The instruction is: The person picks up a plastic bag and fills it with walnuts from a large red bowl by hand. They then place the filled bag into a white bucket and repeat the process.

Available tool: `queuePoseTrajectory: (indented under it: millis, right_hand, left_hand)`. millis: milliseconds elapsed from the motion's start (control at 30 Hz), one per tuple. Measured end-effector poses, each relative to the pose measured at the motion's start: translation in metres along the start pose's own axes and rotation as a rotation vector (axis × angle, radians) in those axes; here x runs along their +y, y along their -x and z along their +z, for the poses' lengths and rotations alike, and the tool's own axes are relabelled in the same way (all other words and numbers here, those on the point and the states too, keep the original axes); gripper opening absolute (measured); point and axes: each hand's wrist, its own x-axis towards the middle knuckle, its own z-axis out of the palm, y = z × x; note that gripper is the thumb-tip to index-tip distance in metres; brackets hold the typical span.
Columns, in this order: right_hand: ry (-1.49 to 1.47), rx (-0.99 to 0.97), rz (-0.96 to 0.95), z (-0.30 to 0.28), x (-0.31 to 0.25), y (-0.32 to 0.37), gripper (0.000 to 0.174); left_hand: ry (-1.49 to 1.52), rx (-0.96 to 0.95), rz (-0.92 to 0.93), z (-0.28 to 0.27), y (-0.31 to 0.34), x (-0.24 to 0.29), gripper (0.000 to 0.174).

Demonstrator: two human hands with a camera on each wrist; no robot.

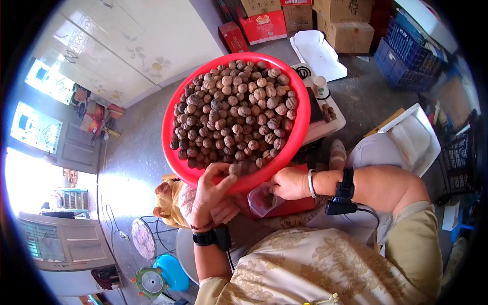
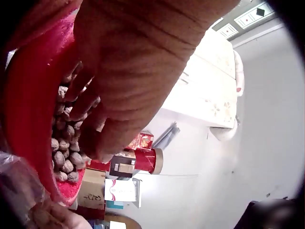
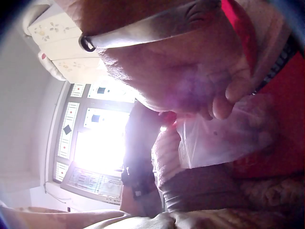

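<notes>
A wide red basin [image 1: 303, 122] full of brown walnuts [image 1: 223, 109] is in front of the person. At its near rim, the left hand [image 1: 209, 192] holds a walnut [image 1: 234, 169] between thumb and fingers. The left wrist view has this hand [image 2: 128, 81] curled over the heap inside the basin wall [image 2: 28, 105]. Just below the rim, the right hand [image 1: 292, 183] pinches the mouth of a clear plastic bag [image 1: 263, 199]. Seen from the right wrist, the bag [image 3: 214, 138] hangs under the curled fingers, with blurred contents partly visible through it.
A red box [image 1: 302, 204] lies under the bag. To the right of the basin, a white foam tray [image 1: 325, 127] holds a paper cup [image 1: 321, 87]. Cardboard boxes [image 1: 351, 35] and blue crates [image 1: 406, 56] stand farther back. A round stool [image 1: 144, 239] is at the left.
</notes>
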Motion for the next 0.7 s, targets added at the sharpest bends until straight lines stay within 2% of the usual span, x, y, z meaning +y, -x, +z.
queuePoseTrajectory:
  millis: [67, 133, 200, 267, 333, 400, 533, 633, 667, 700]
  right_hand:
    - [-0.095, 0.007, 0.039, -0.001, -0.002, 0.002, 0.028]
    - [-0.032, -0.035, 0.067, 0.001, 0.003, 0.0, 0.03]
    - [0.033, -0.076, 0.092, -0.008, -0.009, 0.001, 0.031]
    - [0.052, -0.017, 0.055, -0.019, -0.024, 0.006, 0.034]
    - [0.025, -0.003, 0.024, -0.015, -0.018, 0.003, 0.033]
    - [-0.003, 0.01, -0.01, -0.014, -0.019, 0.004, 0.033]
    - [0.095, 0.0, 0.035, -0.012, -0.013, 0.005, 0.028]
    - [0.128, -0.074, 0.116, -0.013, -0.014, 0.006, 0.026]
    - [0.129, -0.069, 0.113, -0.013, -0.018, 0.007, 0.026]
    - [0.103, -0.049, 0.127, -0.015, -0.024, 0.01, 0.025]
  left_hand:
    - [0.048, -0.045, 0.023, 0.004, 0.01, 0.009, 0.034]
    - [-0.178, -0.056, 0.204, 0.011, 0.017, 0.021, 0.036]
    - [-0.256, -0.078, 0.212, 0.015, 0.021, 0.024, 0.038]
    - [-0.445, -0.147, 0.336, 0.02, 0.024, 0.032, 0.039]
    - [-0.498, -0.171, 0.336, 0.022, 0.025, 0.041, 0.039]
    - [-0.432, -0.131, 0.23, 0.019, 0.024, 0.042, 0.04]
    - [-0.435, 0.013, 0.27, -0.002, -0.003, 0.015, 0.041]
    - [-0.604, 0.224, 0.382, -0.033, -0.04, -0.012, 0.051]
    - [-0.567, 0.243, 0.305, -0.038, -0.046, 0.001, 0.055]
    - [-0.629, 0.293, 0.307, -0.049, -0.06, -0.01, 0.058]
